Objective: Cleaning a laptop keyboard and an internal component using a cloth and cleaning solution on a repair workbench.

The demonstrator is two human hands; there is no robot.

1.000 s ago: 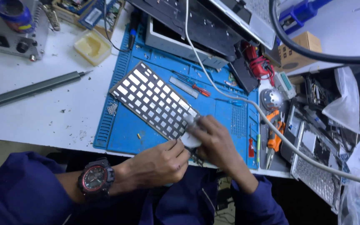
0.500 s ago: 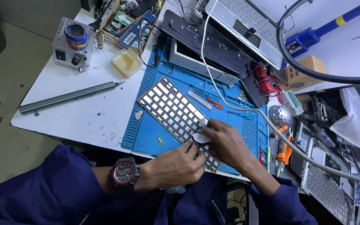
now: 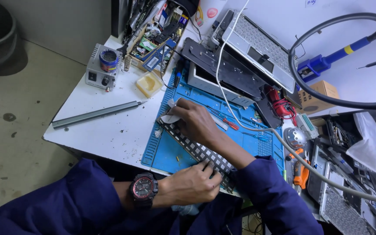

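I report on the wiping of a bare keyboard panel (image 3: 196,150), which lies flat and slantwise on the blue mat (image 3: 170,152) at the near edge of the worktop (image 3: 109,130). My right hand (image 3: 194,119) is stretched across to the panel's far end, its fingers (image 3: 180,114) closed together on a small white wad of cloth (image 3: 170,118) and pressing it down onto the panel's upper corner. My left hand (image 3: 192,182), with the wristwatch (image 3: 143,189) just behind it, rests on the near end of the panel, fingers (image 3: 209,172) bent and bearing down on it; they pin it rather than wrap around it, and whether any fingertip hooks under the edge I cannot tell. As to progress, I judge the wipe to be well along: the cloth sits at the farthest corner, so the length of the panel between my two hands appears to have been covered, though the pictures do not show how clean the surface is. The strip beneath my left fingers and my right forearm is hidden and may remain to be done. Against the earlier frames, the cloth was then at the near end of the panel, just beside my left fingers, with both hands close together; now my right hand is well apart from the left, at the opposite end. The left hand keeps its place on the near end. Beyond my right fingers stand the opened laptop casing (image 3: 257,48) and the yellow tray (image 3: 149,83), both untouched.
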